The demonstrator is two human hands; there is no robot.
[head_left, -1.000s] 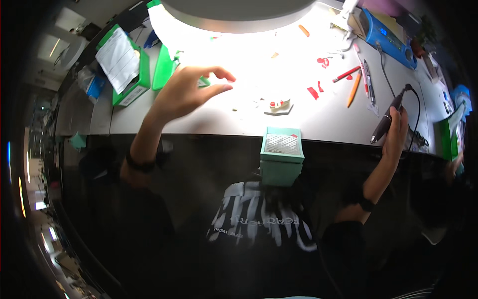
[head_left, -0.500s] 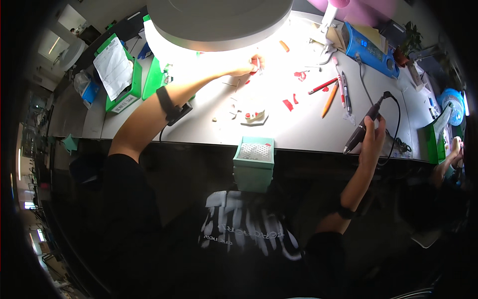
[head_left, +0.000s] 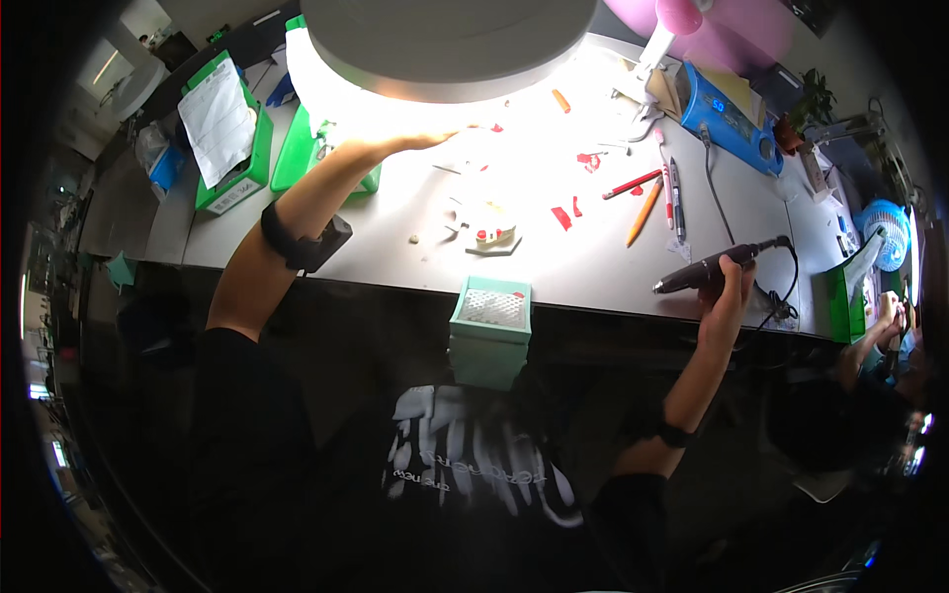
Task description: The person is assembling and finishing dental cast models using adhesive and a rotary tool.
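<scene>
My right hand (head_left: 729,295) is closed round a dark handpiece (head_left: 692,275), a thick pen-shaped tool whose tip points left over the front of the bench. Its cord loops off to the right. Under the lamp, my left hand (head_left: 435,136) reaches over the bench, palm down. Glare washes out its fingers, and a small red piece (head_left: 496,127) shows by the fingertips; whether they grip it I cannot make out. Nearer the bench edge sits a white dental model (head_left: 494,233) with red spots on it. Red wax-like scraps (head_left: 561,217) lie to its right.
A large round lamp (head_left: 445,49) hangs overhead. Pens and an orange pencil (head_left: 645,212) lie right of the scraps, before a blue control box (head_left: 730,121). A pale green bin (head_left: 490,331) with a perforated top stands at the front edge. Green trays (head_left: 259,148) are left; another person's hands (head_left: 890,314) far right.
My left hand has drawn back slightly to the left, and its fingers no longer stand up around the red piece. The handpiece has tilted closer to level in my right hand. The view has shifted slightly.
</scene>
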